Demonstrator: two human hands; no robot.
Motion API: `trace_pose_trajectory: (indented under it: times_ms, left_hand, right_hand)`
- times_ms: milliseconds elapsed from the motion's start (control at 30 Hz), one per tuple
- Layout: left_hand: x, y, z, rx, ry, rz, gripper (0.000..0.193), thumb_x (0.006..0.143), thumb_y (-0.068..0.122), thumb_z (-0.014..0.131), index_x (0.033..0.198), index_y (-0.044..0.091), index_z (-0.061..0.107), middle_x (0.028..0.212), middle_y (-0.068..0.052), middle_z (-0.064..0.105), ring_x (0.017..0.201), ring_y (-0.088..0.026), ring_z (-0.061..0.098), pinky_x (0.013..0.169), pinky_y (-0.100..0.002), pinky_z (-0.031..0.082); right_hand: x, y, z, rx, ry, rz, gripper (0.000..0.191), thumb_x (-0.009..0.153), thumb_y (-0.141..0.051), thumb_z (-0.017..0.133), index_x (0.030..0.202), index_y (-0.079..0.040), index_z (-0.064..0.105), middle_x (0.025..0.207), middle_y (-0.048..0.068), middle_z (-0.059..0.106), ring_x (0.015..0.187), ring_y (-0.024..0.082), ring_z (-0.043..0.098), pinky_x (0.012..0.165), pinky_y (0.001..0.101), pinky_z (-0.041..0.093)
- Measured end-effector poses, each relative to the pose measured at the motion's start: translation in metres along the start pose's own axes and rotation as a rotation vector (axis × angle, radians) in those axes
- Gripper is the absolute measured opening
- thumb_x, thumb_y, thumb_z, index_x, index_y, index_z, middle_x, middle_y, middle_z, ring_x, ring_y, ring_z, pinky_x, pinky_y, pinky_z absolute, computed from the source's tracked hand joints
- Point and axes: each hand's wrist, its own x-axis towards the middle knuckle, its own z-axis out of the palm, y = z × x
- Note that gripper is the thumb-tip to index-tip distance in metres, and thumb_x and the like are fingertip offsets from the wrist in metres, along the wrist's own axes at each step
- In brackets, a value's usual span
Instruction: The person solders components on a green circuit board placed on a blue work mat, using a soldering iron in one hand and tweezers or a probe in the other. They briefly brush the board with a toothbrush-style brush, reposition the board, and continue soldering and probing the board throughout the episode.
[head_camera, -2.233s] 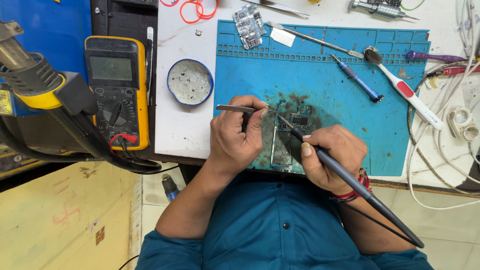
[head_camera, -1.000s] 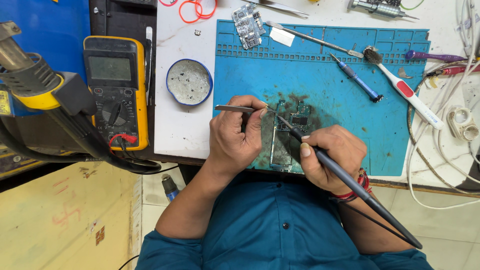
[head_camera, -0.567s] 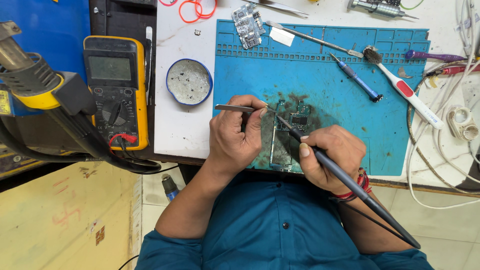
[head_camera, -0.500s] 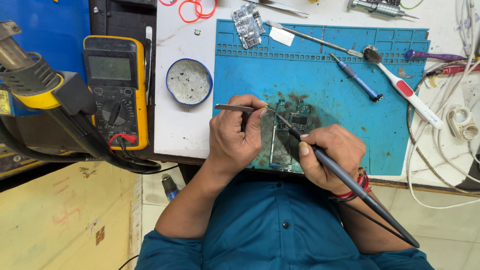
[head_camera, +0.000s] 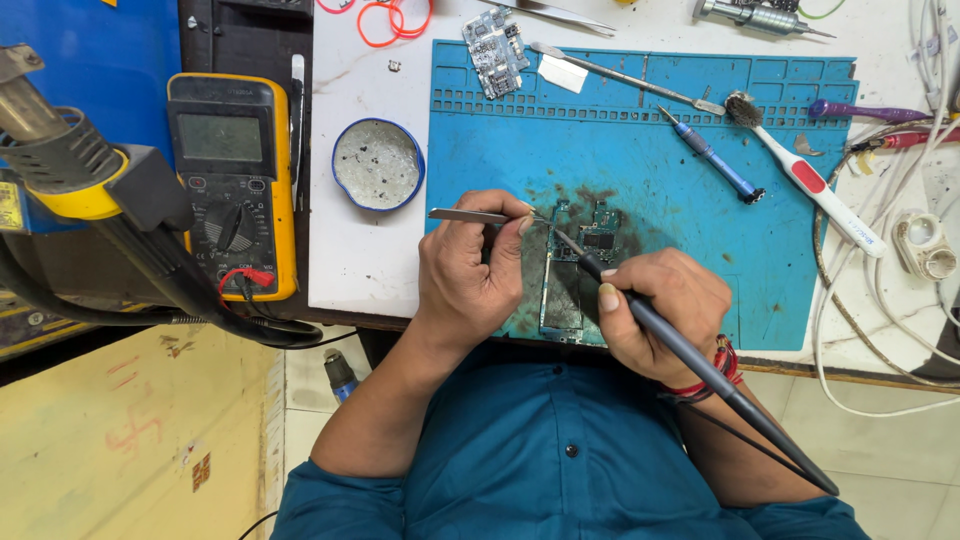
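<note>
A dark phone circuit board (head_camera: 577, 265) lies on a blue work mat (head_camera: 660, 150) near the table's front edge. My left hand (head_camera: 470, 275) grips metal tweezers (head_camera: 470, 215), their tips pointing right onto the upper part of the board. My right hand (head_camera: 660, 310) holds a dark soldering iron (head_camera: 700, 370) like a pen, its tip touching the board close to the tweezer tips. The iron's handle and cord run down to the right past my wrist, which wears a red thread. My hands hide part of the board.
A round blue-rimmed tin (head_camera: 378, 165) sits left of the mat, a yellow multimeter (head_camera: 232, 180) further left. A hot-air gun (head_camera: 70, 170) hangs at far left. On the mat's far side lie a small board (head_camera: 495, 50), a screwdriver (head_camera: 715, 160), a toothbrush (head_camera: 810, 185). White cables (head_camera: 900, 300) trail at right.
Both hands hold their places over the board. The soldering iron's handle has shifted only slightly; nothing was picked up or let go.
</note>
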Motion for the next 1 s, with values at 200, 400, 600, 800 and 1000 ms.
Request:
trace_pose_trajectory:
  times_ms: [200, 400, 600, 800, 1000]
  left_hand:
    - [-0.0005, 0.0003, 0.0003, 0.004, 0.003, -0.002, 0.007, 0.102, 0.002, 0.068, 0.107, 0.002, 0.063, 0.094, -0.008, 0.070, 0.070, -0.013, 0.068, 0.064, -0.027, 0.053]
    - [-0.0005, -0.0005, 0.0001, 0.011, 0.007, 0.006, 0.007, 0.102, 0.002, 0.068, 0.107, 0.002, 0.063, 0.095, -0.008, 0.070, 0.071, -0.014, 0.068, 0.065, -0.027, 0.053]
    - [-0.0007, -0.0006, 0.0007, 0.007, 0.003, -0.008, 0.007, 0.103, 0.003, 0.067, 0.107, 0.002, 0.063, 0.094, -0.008, 0.070, 0.070, -0.013, 0.068, 0.064, -0.027, 0.053]
    - [-0.0003, -0.0006, 0.0006, 0.001, 0.003, -0.003, 0.007, 0.103, 0.002, 0.067, 0.108, 0.002, 0.063, 0.094, -0.008, 0.070, 0.070, -0.013, 0.067, 0.063, -0.027, 0.053]
    - [-0.0004, -0.0007, 0.0010, -0.003, 0.005, 0.002, 0.007, 0.103, 0.002, 0.067, 0.107, 0.001, 0.062, 0.094, -0.008, 0.070, 0.069, -0.012, 0.067, 0.062, -0.026, 0.052]
  right_hand:
    - [0.0003, -0.0002, 0.0002, 0.004, 0.000, 0.003, 0.011, 0.093, -0.007, 0.071, 0.097, -0.003, 0.062, 0.081, 0.011, 0.069, 0.066, 0.024, 0.064, 0.062, 0.0344, 0.049]
    - [0.0000, 0.0000, 0.0007, 0.002, 0.005, 0.008, 0.010, 0.093, -0.007, 0.071, 0.098, -0.003, 0.063, 0.081, 0.011, 0.068, 0.067, 0.024, 0.065, 0.063, 0.0346, 0.050]
    - [-0.0005, 0.0008, 0.0009, -0.005, 0.005, 0.009, 0.010, 0.093, -0.006, 0.071, 0.098, -0.004, 0.062, 0.082, 0.011, 0.068, 0.068, 0.025, 0.065, 0.063, 0.0348, 0.050]
    - [-0.0006, 0.0012, 0.0004, -0.004, -0.007, 0.009, 0.011, 0.092, -0.006, 0.071, 0.098, -0.003, 0.063, 0.082, 0.011, 0.068, 0.067, 0.025, 0.065, 0.061, 0.0340, 0.050]
    - [0.0000, 0.0012, 0.0010, -0.006, 0.004, -0.003, 0.011, 0.093, -0.006, 0.071, 0.099, -0.004, 0.063, 0.083, 0.011, 0.069, 0.068, 0.024, 0.065, 0.061, 0.0328, 0.050]
